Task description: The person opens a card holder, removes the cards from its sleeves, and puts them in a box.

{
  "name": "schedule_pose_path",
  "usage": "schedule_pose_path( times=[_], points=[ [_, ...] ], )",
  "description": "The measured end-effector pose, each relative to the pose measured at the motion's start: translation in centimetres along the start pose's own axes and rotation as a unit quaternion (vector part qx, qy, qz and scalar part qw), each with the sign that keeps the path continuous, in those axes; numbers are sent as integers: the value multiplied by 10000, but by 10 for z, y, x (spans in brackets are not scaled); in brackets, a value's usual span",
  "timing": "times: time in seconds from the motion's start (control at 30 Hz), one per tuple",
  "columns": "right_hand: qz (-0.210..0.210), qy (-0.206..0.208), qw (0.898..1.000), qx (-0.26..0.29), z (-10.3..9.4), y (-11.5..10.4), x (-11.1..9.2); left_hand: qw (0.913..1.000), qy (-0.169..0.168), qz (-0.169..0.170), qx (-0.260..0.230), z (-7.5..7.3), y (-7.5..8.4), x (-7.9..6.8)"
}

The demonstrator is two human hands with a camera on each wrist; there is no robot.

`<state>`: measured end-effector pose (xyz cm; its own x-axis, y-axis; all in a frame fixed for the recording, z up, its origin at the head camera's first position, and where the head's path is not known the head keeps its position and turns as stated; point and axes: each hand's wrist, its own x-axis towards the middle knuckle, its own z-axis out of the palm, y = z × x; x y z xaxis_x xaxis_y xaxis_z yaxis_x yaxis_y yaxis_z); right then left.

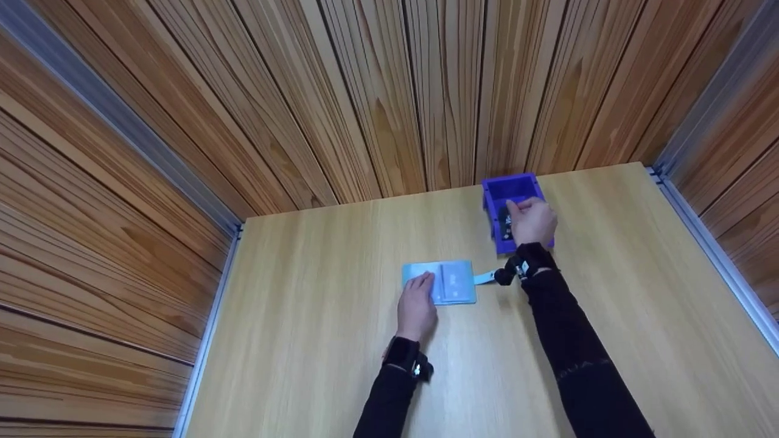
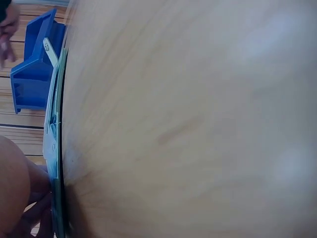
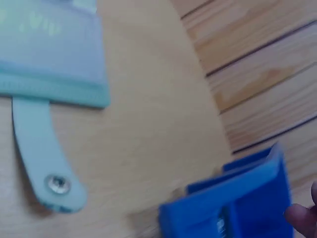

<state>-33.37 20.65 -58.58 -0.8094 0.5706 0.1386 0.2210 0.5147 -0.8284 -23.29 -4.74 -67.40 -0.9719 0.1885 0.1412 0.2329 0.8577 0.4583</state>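
Observation:
A light blue card wallet [image 1: 457, 285] lies spread flat on the table, its strap [image 1: 485, 278] sticking out to the right. Clear pockets show on its inner side, and a metal snap [image 3: 58, 184] sits near the strap's rounded end. My left hand [image 1: 417, 307] rests on the wallet's left half, fingers laid over it. Over a purple-blue bin [image 1: 511, 182] is my right hand [image 1: 533, 220], thumb and fingertips close together beside a small dark item [image 1: 505, 224] inside. Whether those fingertips pinch anything cannot be made out. Only a fingertip [image 3: 301, 219] shows in the right wrist view.
The bin stands at the back edge of the wooden table [image 1: 316, 316], against a wood-plank wall [image 1: 365, 109]. Metal rails [image 1: 210, 322] run along the table's sides. Black cameras are strapped to both wrists.

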Motion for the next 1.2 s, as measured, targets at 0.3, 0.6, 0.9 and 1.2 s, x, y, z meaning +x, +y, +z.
schedule_pose_path(
  times=[0.3,0.6,0.9,1.2],
  points=[
    [-1817,-764,9793,457,3,-24,-42,10000,51,21,64,0,1,1],
    [-3117,-2836,8998,-1130,18,14,-81,9991,326,264,32,4,-2,-1],
    [-3430,-3426,8471,-2178,28,47,-91,9988,352,314,162,7,-3,-2],
    [-3294,-3585,8513,-1957,28,50,-87,9993,227,250,185,5,-2,-1]
  ],
)
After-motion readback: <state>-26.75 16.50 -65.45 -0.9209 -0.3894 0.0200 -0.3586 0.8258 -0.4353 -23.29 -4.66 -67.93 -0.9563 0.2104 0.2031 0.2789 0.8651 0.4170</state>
